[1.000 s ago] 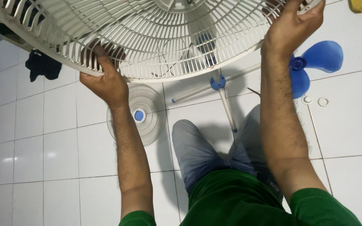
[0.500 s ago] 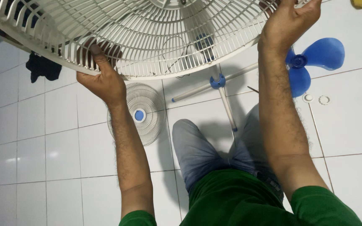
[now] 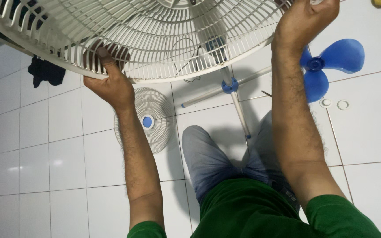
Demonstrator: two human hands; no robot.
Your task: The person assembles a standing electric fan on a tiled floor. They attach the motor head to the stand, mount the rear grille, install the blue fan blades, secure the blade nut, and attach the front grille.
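A large white fan guard [image 3: 155, 39] is held up over the tiled floor [image 3: 45, 167], both arms raised. The left hand [image 3: 111, 86] is clenched on its lower rim, thumb up the wires; the right hand [image 3: 303, 22] is clenched on the right rim. Against a second earlier, the guard is hardly shifted. Below lie a smaller guard [image 3: 148, 119], a blue blade [image 3: 327, 64] and a crossed stand base [image 3: 230, 88], partly hidden by the guard.

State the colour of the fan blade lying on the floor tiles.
Blue: the fan blade shows best in the head view, beside the right hand.
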